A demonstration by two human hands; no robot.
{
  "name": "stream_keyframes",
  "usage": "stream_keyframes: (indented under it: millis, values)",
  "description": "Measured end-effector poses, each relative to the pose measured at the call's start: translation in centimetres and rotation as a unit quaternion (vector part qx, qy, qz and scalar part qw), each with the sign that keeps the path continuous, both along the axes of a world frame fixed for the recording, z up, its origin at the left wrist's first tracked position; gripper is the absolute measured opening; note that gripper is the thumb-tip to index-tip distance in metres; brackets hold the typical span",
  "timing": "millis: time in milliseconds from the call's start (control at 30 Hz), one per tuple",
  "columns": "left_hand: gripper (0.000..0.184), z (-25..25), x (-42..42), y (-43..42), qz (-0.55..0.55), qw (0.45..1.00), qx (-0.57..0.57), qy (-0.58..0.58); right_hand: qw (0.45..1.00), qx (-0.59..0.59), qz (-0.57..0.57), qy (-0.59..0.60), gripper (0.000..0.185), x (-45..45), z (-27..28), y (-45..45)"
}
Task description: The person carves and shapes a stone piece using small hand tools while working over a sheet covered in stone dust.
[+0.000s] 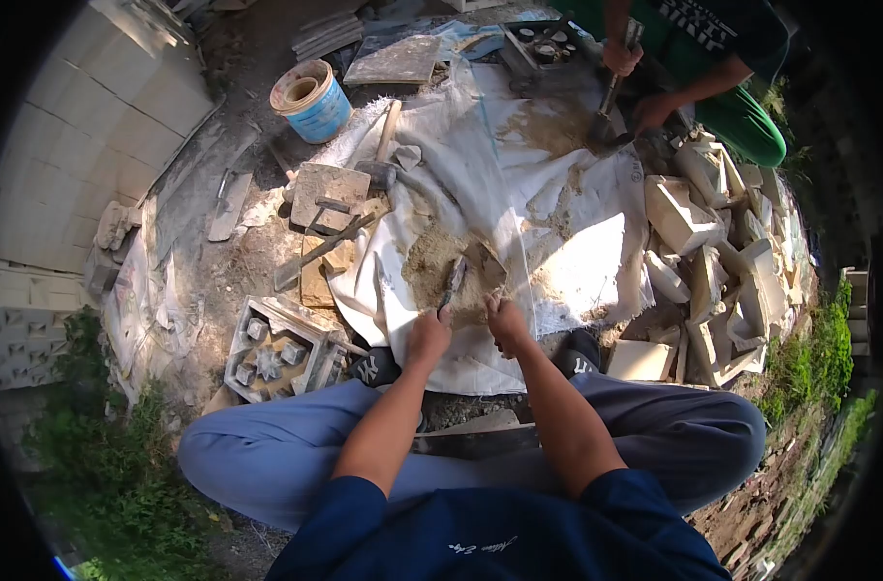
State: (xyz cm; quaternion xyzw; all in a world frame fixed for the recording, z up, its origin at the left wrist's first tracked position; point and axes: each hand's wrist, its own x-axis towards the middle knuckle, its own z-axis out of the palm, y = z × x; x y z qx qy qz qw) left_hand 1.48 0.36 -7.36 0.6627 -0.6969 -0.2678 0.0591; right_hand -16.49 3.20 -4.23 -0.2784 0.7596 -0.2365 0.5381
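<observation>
Left hand [429, 336] and right hand [505, 324] fingers each wrap a tool [453, 281]; scraping too deeply could snag the sheet [466, 363], spilling powder [427, 257].

White interlaced letters that look like "NY" stand on the black fabric left shoe [377, 368] and on the matching black fabric right shoe [578, 354]. White script on the wearer's dark navy short-sleeved shirt [500, 528] seems to end in "Edge", its first word unclear. Bold pale capitals on the co-worker's dark short-sleeved shirt [746, 39] are upside down, one line perhaps "UNIT", the rest illegible.
</observation>
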Motion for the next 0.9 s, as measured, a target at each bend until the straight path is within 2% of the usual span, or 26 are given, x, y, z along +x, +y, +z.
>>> stream_keyframes:
  millis: [67,167,233,333,400,500,567,600,667,700,767,900]
  values:
    - [0.047,3.1,-1.2,-0.4,0.024,1.0,0.015,0.006,1.0,0.013,-0.003,-0.003,0.054,-0.6,-0.1,-0.8]
    - [0.047,3.9,-2.1,0.1,0.035,0.998,0.032,0.047,0.999,-0.034,-0.012,0.0,0.054,-0.4,-0.6,0.4]
    - [0.047,2.9,-1.9,-0.4,0.015,0.998,0.031,0.043,0.999,0.031,-0.025,-0.021,0.058,-0.5,0.8,-0.2]
    - [0.045,3.1,-2.7,-1.1,-0.019,1.0,-0.001,0.011,1.0,-0.022,-0.016,-0.008,0.059,-1.0,0.0,-0.9]
    - [0.047,3.9,-2.7,0.3,0.022,0.999,0.021,0.038,1.0,-0.003,-0.016,-0.011,0.059,-1.6,0.5,-1.1]
    - [0.05,4.9,-2.9,0.3,0.031,0.996,0.066,0.044,1.0,0.015,-0.01,-0.011,0.061,-0.8,1.4,-0.6]
    - [0.05,3.6,-2.2,-0.7,0.009,0.997,0.073,0.015,1.0,0.004,-0.016,0.001,0.06,-0.6,1.0,-0.8]
    - [0.051,3.1,-2.1,-1.1,-0.014,0.996,0.085,-0.015,1.0,0.001,-0.014,0.002,0.06,-0.5,-0.8,-0.7]
    - [0.051,4.1,-2.5,-0.9,0.012,0.998,0.062,-0.008,0.986,-0.092,0.055,0.127,0.057,-0.8,-5.4,-0.7]
    - [0.051,4.2,-2.1,0.0,0.03,0.998,0.05,-0.009,0.987,-0.086,0.053,0.123,0.057,-0.7,-4.2,-0.3]
    - [0.052,3.7,-1.5,0.4,0.023,0.997,0.076,-0.011,1.0,0.023,-0.008,0.013,0.057,-0.5,0.7,-0.9]
    - [0.054,3.8,-1.2,-0.5,0.018,0.995,0.091,-0.034,1.0,0.015,-0.016,0.012,0.058,-0.5,1.6,-1.2]
